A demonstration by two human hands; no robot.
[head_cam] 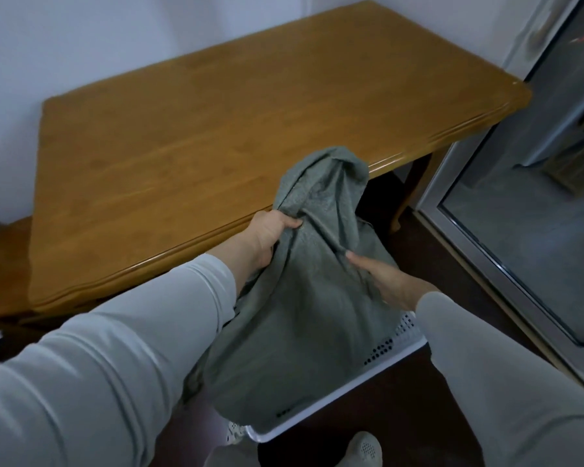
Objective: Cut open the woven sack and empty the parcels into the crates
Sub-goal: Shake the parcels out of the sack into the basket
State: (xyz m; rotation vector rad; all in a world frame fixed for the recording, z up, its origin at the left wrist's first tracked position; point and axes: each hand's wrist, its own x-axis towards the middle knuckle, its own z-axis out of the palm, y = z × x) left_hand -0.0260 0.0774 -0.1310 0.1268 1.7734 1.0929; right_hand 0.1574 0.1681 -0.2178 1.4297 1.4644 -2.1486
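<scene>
A grey-green woven sack (304, 325) hangs upended over a white perforated crate (368, 372) on the floor, its lower end resting inside the crate. My left hand (270, 235) grips a bunched fold of the sack near its raised end. On the sack's right side my right hand (385, 281) pinches the fabric with the fingers closed. The sack covers the crate's inside, so no parcels show. Both arms wear light grey sleeves.
A wooden table (216, 129) stands right behind the sack, with its front edge beside my left hand. At the right is a glass door with a metal frame (479, 251). The floor is dark, and my foot (361, 449) shows at the bottom.
</scene>
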